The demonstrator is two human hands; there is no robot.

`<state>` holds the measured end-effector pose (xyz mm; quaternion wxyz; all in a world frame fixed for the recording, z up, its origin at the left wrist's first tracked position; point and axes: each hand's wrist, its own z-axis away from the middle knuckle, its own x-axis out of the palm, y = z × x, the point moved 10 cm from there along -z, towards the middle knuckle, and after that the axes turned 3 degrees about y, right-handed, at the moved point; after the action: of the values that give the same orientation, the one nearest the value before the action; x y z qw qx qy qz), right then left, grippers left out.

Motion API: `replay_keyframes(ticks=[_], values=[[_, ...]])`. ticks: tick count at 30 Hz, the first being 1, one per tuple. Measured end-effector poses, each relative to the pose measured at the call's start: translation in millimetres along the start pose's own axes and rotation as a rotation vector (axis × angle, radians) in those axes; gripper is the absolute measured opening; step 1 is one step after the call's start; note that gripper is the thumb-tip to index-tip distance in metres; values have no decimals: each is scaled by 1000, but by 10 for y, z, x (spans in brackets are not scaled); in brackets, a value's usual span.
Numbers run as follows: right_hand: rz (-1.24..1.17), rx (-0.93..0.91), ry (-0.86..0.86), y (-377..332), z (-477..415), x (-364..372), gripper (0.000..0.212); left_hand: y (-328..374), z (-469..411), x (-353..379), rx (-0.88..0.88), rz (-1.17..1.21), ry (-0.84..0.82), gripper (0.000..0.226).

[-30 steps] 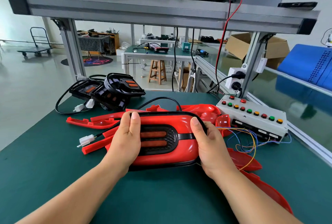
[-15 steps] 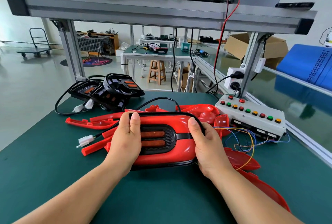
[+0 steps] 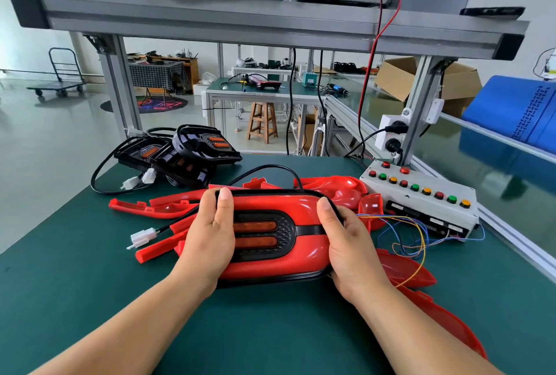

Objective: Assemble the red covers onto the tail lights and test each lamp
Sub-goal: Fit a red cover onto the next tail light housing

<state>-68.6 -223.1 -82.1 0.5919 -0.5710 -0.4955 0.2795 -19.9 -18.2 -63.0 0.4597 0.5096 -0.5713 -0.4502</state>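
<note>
Left grip: my left hand [image 3: 210, 236] clasps the left end of the red cover [image 3: 307, 215]. The thumb lies flat on top and the fingers curl over the far edge.
Right grip: my right hand [image 3: 349, 251] clasps the right end in the same way, with the thumb on the red surface and the fingers wrapped round the end, out of sight.
Task's thing: the red cover sits on a tail light [image 3: 264, 235] between my hands, low over the bench [image 3: 90, 284] at the middle of the view. The lamp's dark panel with two amber strips shows through the cover's opening, and a black rim runs along the near edge.
Lead: a black cable [image 3: 267, 167] loops away from the lamp's far side. A white connector [image 3: 141, 238] lies loose on the bench, left of my left hand and plugged into nothing.
Around: spare red covers [image 3: 168, 209] lie under and beside the lamp. A pile of bare black lamps [image 3: 192, 158] sits at the far left.
Tester: a white button box [image 3: 421, 197] stands to the right, well apart from the connector, with coloured wires [image 3: 403, 230] trailing from it.
Step in hand: I judge this is the cover being pressed home on its lamp, with both thumbs bearing down. I cannot tell whether every edge has seated.
Next move calls for: an even squeeze along the rim, then one hand freed to carry the white connector across to the tester's wires. The strips look unlit, so this lamp seems not yet tested.
</note>
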Motion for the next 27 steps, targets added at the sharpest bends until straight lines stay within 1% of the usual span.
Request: replay_keyframes(ticks=[2, 4, 6, 9, 12, 15, 17, 19, 21, 25, 27], values=[[-20, 17, -4, 13, 2, -10, 61, 43, 24, 17, 41, 2, -15, 55], [-16, 16, 12, 5, 5, -19, 64, 105, 52, 12, 100, -34, 2, 49], [1, 1, 37, -11, 9, -23, 68, 143, 70, 11, 139, -81, 12, 47], [15, -20, 54, -22, 8, -23, 75, 122, 77, 54, 104, 9, -19, 41], [13, -19, 53, -12, -2, -27, 73, 115, 77, 80, 69, 27, -42, 39], [21, -18, 44, -10, -7, -20, 71, 82, 87, 111, -18, 159, -76, 27], [30, -16, 44, -7, -6, -18, 74, 92, 88, 113, -46, 191, -78, 21], [35, -10, 36, 4, -8, -10, 77, 101, 86, 109, -49, 208, -74, 20], [28, -3, 31, 12, -13, -13, 73, 88, 88, 118, -54, 213, -82, 22], [1, 23, 22, 33, -14, -35, 58, 101, 122, 148, -43, 190, -104, 32], [-2, 32, 25, 31, -8, -33, 57, 96, 118, 139, -35, 179, -95, 32]])
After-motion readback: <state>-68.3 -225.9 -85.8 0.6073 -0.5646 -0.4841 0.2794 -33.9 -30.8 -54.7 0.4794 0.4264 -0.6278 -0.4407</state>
